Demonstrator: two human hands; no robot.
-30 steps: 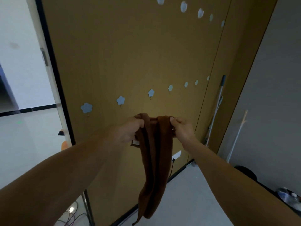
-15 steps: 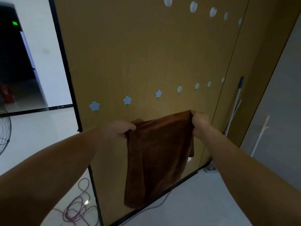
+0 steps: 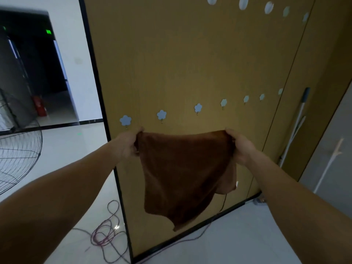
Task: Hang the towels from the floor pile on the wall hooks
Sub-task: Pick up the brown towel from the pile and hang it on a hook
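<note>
Towel [image 3: 182, 168] — top edge spread below hooks [image 3: 161, 115]

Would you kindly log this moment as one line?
towel: spread below hooks | left hand: grips corner | right hand: grips corner | hooks: bare

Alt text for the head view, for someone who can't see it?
The left hand and right hand hold a brown towel stretched by its top corners before a tan wall panel, just below a row of bare blue flower-shaped hooks.
</note>
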